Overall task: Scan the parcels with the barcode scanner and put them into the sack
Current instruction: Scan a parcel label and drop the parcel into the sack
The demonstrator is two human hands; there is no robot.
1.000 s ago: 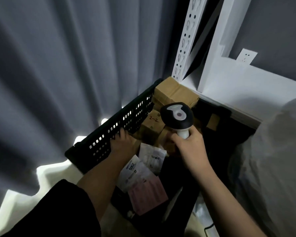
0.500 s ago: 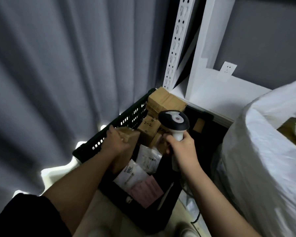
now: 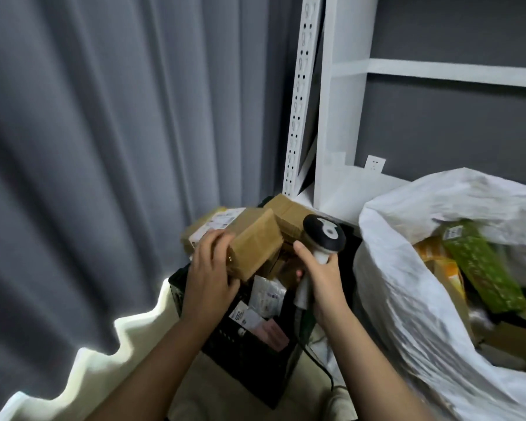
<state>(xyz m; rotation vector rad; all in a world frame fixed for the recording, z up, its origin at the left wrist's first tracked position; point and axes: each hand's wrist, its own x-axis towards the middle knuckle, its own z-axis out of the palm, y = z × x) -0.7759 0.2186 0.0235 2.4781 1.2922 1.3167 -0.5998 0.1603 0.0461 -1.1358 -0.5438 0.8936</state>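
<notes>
Centrally, the left hand [image 3: 208, 278] gripped a brown parcel [image 3: 252, 243], fingers curled round it, above the crate [image 3: 249, 357], label presumably turned toward the scanner [image 3: 324, 235] clasped in the right hand [image 3: 324, 279]; the sack [image 3: 407, 284] gaped at right.

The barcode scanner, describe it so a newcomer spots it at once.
Between the black crate and the white sack, the right hand grips the barcode scanner. Unlike the brown boxes beside it, it has a round black head with a white patch.
</notes>
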